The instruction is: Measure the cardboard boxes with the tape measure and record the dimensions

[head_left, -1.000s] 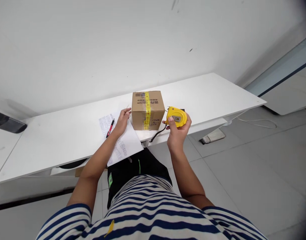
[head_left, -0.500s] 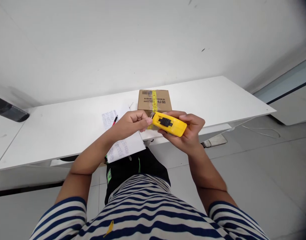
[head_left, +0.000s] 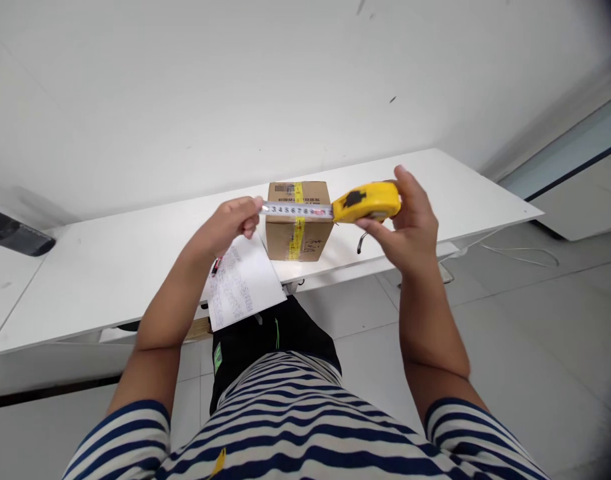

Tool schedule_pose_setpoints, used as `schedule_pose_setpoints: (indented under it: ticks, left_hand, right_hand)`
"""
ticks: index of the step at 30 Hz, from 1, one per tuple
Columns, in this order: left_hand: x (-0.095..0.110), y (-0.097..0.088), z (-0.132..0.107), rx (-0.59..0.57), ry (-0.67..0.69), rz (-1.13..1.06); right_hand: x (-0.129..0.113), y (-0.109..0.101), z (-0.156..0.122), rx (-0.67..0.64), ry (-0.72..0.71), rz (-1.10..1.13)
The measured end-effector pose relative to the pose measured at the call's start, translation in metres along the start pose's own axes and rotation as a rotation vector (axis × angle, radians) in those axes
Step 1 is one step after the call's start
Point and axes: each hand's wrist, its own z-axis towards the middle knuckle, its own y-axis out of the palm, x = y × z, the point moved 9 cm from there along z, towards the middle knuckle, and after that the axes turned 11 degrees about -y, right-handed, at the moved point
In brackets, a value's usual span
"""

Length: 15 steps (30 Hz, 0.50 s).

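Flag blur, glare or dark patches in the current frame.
Head view: yellow tape measure is smeared, probably motion blur; head view: box is clearer, though the paper's handwriting is too small to read; head view: light looks soft, with no harsh glare on the white tabletop; head view: right-hand corners darken.

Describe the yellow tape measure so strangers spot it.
On the long white table sits a brown cardboard box. To its right, the right hand holds the yellow tape measure: a chunky case with a silver blade, unlike the box's flat yellow tape.
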Motion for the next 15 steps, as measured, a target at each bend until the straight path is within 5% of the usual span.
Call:
schedule_pose_setpoints:
  ticks: [3, 6, 10, 15]
  left_hand:
    - [-0.01, -0.043, 0.023, 0.165, -0.096, -0.012]
    - [-0.03, -0.063, 0.044, 0.217, -0.23, 0.089]
    - [-0.048, -0.055, 0.062, 0.177, -0.312, 0.163]
    - [-0.047, -0.026, 0.073, 0.13, -0.294, 0.222]
  right_hand:
    - [0.047, -0.016, -0.001, 0.077, 0.114, -0.032]
    - [0.075, -0.016, -0.001, 0.042, 0.167, -0.068]
    - [0.082, 0.003, -0.001, -0.024, 0.179, -0.078]
    - [0.073, 0.024, -0.001, -0.036, 0.164, -0.043]
